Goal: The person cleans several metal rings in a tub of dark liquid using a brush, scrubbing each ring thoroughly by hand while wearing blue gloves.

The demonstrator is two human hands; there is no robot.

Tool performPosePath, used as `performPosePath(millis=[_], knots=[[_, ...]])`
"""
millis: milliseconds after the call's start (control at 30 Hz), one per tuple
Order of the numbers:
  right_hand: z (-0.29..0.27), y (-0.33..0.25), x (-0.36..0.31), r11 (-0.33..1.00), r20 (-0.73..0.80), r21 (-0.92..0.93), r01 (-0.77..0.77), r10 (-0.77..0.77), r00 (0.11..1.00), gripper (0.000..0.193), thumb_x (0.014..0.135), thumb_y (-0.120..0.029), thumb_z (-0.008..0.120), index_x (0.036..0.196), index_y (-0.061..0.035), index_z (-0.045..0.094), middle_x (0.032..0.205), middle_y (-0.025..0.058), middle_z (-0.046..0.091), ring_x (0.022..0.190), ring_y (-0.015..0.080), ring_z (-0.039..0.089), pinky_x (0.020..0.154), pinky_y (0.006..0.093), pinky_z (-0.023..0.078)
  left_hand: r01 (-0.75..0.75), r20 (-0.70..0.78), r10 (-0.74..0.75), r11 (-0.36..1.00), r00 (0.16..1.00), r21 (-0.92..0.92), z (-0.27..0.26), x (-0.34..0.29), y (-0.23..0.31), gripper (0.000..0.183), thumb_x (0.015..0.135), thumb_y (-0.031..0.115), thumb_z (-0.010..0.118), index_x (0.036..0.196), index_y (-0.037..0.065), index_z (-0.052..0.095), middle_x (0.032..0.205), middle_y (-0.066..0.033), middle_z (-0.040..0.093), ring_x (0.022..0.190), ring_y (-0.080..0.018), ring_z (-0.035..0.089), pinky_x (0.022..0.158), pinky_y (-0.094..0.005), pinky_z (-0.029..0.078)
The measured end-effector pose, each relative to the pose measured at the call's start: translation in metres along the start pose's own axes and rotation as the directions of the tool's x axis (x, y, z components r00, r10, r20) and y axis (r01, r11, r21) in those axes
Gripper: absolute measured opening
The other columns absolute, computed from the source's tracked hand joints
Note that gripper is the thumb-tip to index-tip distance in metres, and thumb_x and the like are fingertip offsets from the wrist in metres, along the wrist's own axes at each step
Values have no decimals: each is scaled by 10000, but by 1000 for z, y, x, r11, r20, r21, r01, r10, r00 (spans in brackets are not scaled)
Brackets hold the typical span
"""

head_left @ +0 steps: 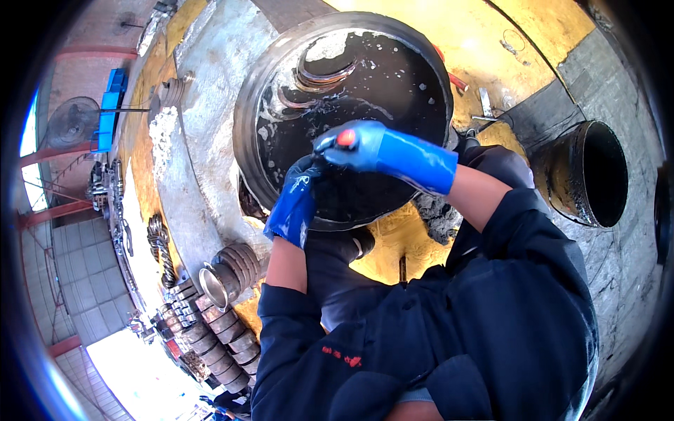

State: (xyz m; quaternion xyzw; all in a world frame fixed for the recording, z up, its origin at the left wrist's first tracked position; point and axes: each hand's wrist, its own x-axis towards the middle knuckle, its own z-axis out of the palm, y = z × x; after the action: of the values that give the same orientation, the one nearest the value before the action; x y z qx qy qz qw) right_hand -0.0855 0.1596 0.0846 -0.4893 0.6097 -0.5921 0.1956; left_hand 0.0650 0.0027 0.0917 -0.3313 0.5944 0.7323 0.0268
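Note:
Both my hands wear blue gloves and meet over a wide round tub (247, 133) of dark liquid. My right hand (361, 149) is closed, and a small red-ended thing (346, 137) shows at its fingers; the rest of it is hidden in the grip. Just below and to the left, my left hand (298, 184) has dark, wet fingers curled close against the right hand. Whatever lies between them cannot be made out. Curved metal rings (323, 78) break the surface of the liquid beyond my hands, among pale foam.
A dark open drum (586, 174) lies tipped at the right. Stacked metal rings (242, 265) and rows of rusty cylindrical parts (217, 337) stand at the lower left. A large fan (74, 121) and blue bins (111, 109) are farther left. A red-handled tool (458, 82) lies beyond the tub's right rim.

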Motion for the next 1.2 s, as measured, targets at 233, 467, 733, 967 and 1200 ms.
performPosePath(millis=[233, 467, 733, 967, 1200], knots=[[-4, 12, 3, 868, -217, -308, -390, 335, 917, 246, 890, -375, 642, 1056, -202, 699, 984, 110, 708, 944, 338, 672, 797, 420, 555, 48, -139, -42, 998, 989, 47, 4, 5, -3, 310, 937, 157, 657, 1200, -6, 639, 1029, -75, 704, 877, -133, 664, 776, -248, 527], [7, 10, 3, 917, 78, -383, 111, -87, 993, 300, 874, -327, 678, 1149, -207, 675, 1114, 66, 701, 985, 315, 675, 851, 401, 552, -84, -60, 84, 996, 995, 10, 14, -2, 13, 298, 951, 165, 630, 1190, -12, 645, 1009, -67, 705, 894, -128, 652, 786, -249, 518], [3, 5, 5, 801, -181, -157, -578, 552, 814, 237, 895, -332, 640, 1078, -197, 708, 980, 109, 719, 931, 315, 691, 813, 395, 550, -177, -173, 233, 942, 957, 285, 7, -1, 13, 286, 949, 192, 642, 1154, -5, 674, 974, -61, 717, 866, -108, 641, 776, -262, 503], [-7, 23, 3, 803, -140, -404, -437, 418, 898, 270, 884, -324, 662, 1134, -231, 699, 1046, 72, 720, 985, 304, 678, 828, 403, 553, -30, -249, 101, 961, 963, 275, 0, 0, 20, 291, 962, 212, 629, 1164, 6, 666, 968, -61, 730, 846, -112, 648, 745, -270, 512], [7, 24, 7, 941, -42, -338, -21, 7, 999, 270, 853, -314, 705, 1114, -245, 704, 1090, 67, 711, 985, 306, 679, 840, 400, 557, -167, -141, 196, 966, 970, 196, -1, 4, 7, 278, 958, 184, 648, 1160, -5, 675, 997, -40, 718, 863, -97, 632, 780, -249, 498]])
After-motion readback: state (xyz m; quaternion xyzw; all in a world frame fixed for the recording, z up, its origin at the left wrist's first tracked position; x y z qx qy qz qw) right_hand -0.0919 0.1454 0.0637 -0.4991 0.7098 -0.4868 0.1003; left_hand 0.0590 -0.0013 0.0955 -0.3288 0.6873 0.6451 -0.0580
